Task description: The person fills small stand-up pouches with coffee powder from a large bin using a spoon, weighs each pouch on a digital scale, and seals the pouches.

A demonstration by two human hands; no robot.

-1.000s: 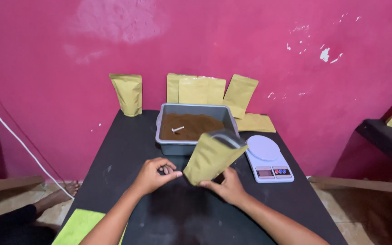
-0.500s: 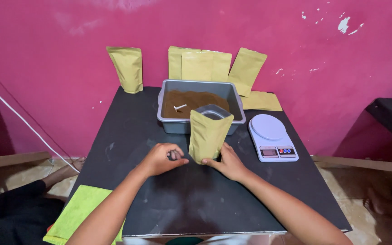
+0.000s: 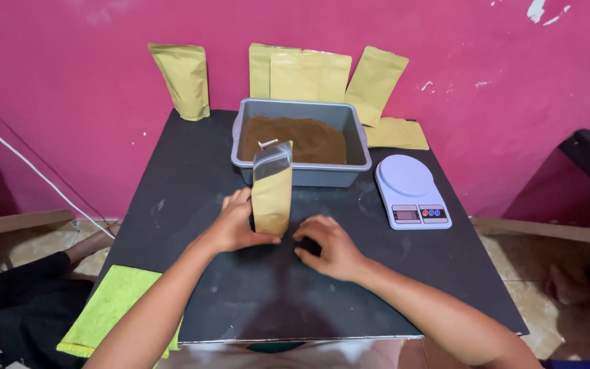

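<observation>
A tan pouch (image 3: pixel 272 193) stands upright mid-desk, just in front of the gray tub (image 3: pixel 301 172) of brown powder. The left hand (image 3: pixel 235 226) has its grip wrapped around the pouch's base. The right hand (image 3: pixel 329 246) rests curled on the black desk (image 3: pixel 192 164) beside it, holding nothing visible. Bare desk lies toward the near edge; a white scale (image 3: pixel 411 189) sits to the right.

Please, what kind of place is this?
Probably a small home packing corner: a grey tub of brown powder, a kitchen scale, and kraft pouches leaning on a painted pink wall.
</observation>
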